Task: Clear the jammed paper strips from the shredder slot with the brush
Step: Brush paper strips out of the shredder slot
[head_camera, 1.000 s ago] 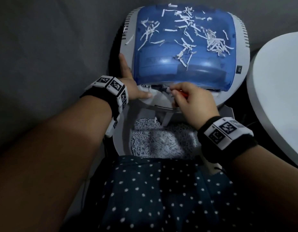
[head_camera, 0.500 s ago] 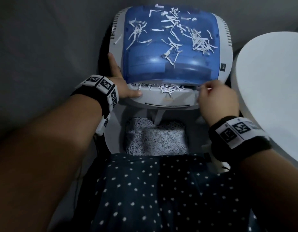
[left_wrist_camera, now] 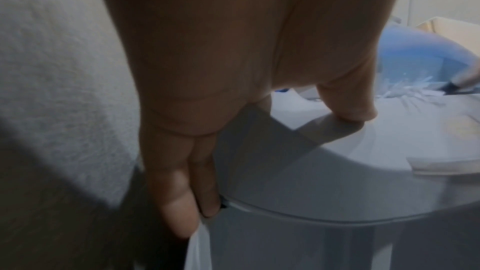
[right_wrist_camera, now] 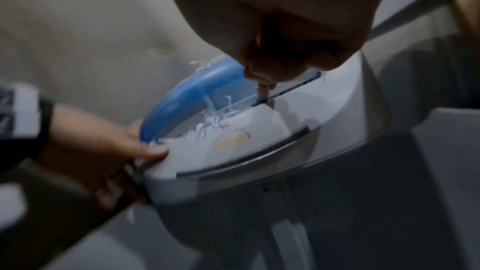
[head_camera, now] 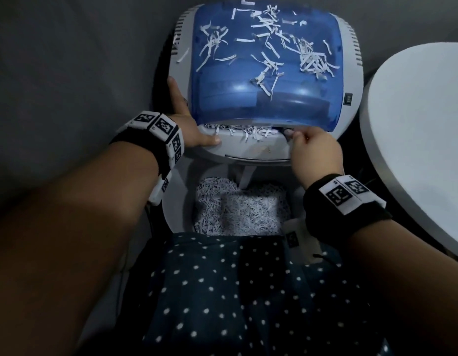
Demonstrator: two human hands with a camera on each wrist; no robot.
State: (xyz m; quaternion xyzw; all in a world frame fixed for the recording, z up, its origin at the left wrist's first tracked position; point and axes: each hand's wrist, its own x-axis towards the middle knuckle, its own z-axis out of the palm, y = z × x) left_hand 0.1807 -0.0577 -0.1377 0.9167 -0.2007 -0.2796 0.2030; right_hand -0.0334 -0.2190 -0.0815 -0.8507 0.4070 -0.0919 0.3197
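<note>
Below, bin [head_camera: 176, 214] full of shreds [head_camera: 238, 209], right hand [head_camera: 316, 152] pinching brush [right_wrist_camera: 263, 91] at slot [right_wrist_camera: 285, 91], left hand [head_camera: 194, 132] spread on shredder [head_camera: 253, 150].

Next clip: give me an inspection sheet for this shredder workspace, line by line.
Surface: grey floor.
Job's things: shredder, blue cover; strips bunched along the slot; brush tip in the slot's right end.
Clutter: loose shreds on the cover; shreds fill the bin.
Grippers: left hand rests on the shredder's left edge; right hand grips the brush.
Cables: nothing seen.
Surroundings: white table to the right; dotted fabric below.
</note>
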